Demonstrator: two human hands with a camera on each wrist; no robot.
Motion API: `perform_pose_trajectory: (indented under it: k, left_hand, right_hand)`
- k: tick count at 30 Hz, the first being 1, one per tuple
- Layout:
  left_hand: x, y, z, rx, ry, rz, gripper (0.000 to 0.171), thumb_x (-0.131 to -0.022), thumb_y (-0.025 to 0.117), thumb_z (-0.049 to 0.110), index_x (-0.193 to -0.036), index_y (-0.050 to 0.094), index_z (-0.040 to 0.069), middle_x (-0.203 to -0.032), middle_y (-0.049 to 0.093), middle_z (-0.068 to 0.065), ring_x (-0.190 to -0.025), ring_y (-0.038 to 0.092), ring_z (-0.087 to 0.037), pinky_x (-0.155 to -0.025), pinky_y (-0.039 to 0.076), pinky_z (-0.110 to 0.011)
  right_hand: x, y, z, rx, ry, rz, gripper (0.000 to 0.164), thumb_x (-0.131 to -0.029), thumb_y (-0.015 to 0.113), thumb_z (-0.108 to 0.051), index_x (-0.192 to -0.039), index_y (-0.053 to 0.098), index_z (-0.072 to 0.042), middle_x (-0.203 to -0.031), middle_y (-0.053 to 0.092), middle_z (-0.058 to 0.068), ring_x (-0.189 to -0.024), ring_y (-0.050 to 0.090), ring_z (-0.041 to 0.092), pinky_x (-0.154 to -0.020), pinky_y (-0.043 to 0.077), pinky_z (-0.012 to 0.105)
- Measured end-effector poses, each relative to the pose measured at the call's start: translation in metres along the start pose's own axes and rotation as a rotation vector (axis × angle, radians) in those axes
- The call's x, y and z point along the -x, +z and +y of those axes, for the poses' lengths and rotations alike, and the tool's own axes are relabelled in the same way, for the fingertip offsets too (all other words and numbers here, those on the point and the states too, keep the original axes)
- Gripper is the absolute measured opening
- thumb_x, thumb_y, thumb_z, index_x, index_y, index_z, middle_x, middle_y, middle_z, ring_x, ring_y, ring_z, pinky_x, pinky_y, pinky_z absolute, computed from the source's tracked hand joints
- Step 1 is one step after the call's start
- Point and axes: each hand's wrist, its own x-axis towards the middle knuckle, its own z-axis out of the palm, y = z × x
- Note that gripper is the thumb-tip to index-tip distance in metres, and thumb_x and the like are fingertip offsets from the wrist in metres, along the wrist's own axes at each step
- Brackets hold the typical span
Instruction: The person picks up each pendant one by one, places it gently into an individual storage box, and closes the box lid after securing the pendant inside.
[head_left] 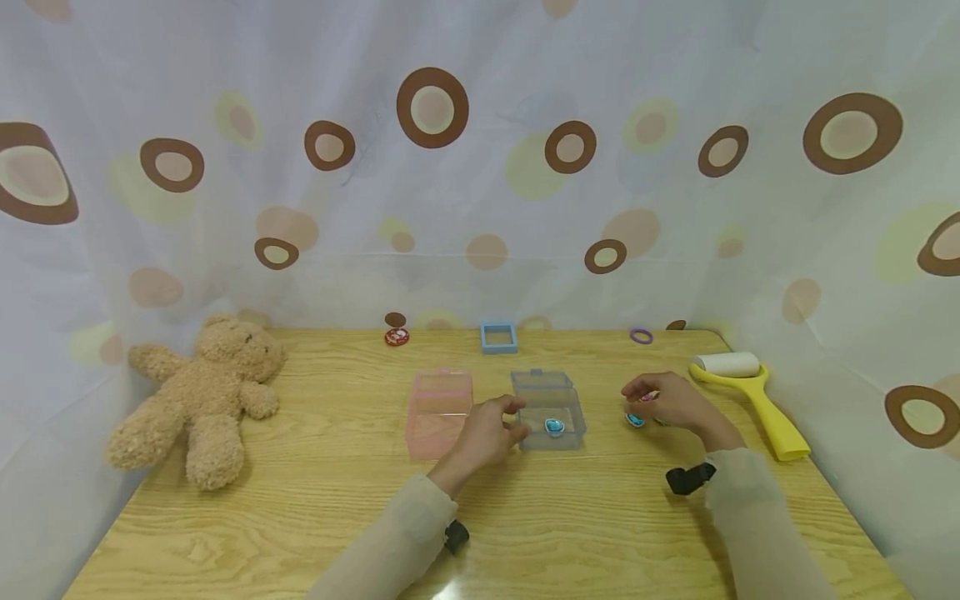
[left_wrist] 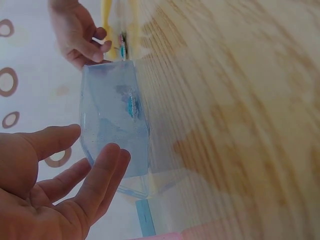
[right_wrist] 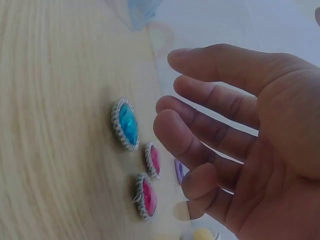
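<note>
At the edge of a clear bluish box point(head_left: 551, 402) with its lid up, my left hand point(head_left: 483, 435) holds nothing, thumb and fingers spread apart. A blue gem point(head_left: 554, 427) with a beaded silvery rim lies inside that box. To the right, my right hand point(head_left: 670, 406) hovers low over the table, its fingers loosely bent with nothing between them. Below it in the right wrist view lie another blue gem point(right_wrist: 128, 125) and two pink gems, one pink gem point(right_wrist: 154, 160) farther off and one pink gem point(right_wrist: 148, 196) closer.
An open clear pink box point(head_left: 431, 433) sits left of the bluish one. Along the back are a red disc point(head_left: 397, 337), a light blue square frame point(head_left: 498, 349) and a purple ring point(head_left: 641, 336). A teddy bear point(head_left: 198, 392) lies left, a yellow-handled lint roller point(head_left: 768, 408) right.
</note>
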Motion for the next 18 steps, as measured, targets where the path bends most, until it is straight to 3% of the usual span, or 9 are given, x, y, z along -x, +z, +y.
perform_pose_trajectory:
  k: [11,18]
  left_hand:
    - [0.000,0.000,0.001,-0.013,0.005,0.004,0.041,-0.094,0.070,0.014,-0.133,0.061,0.003,-0.133,0.063,-0.019,-0.105,0.072,-0.030,-0.077,0.061,-0.035]
    - [0.001,0.000,0.001,-0.009,0.004,0.003,0.041,-0.094,0.070,0.014,-0.133,0.061,0.003,-0.133,0.063,-0.019,-0.106,0.071,-0.031,-0.078,0.061,-0.037]
  right_hand:
    - [0.005,0.007,0.016,-0.107,0.152,-0.054,0.038,-0.091,0.073,-0.025,-0.122,0.066,-0.004,-0.115,0.066,0.014,-0.088,0.066,0.018,-0.072,0.056,0.031]
    - [0.002,0.013,0.023,-0.075,0.160,-0.050,0.041,-0.083,0.080,-0.023,-0.119,0.068,-0.005,-0.109,0.068,0.012,-0.086,0.064,0.016,-0.071,0.055,0.029]
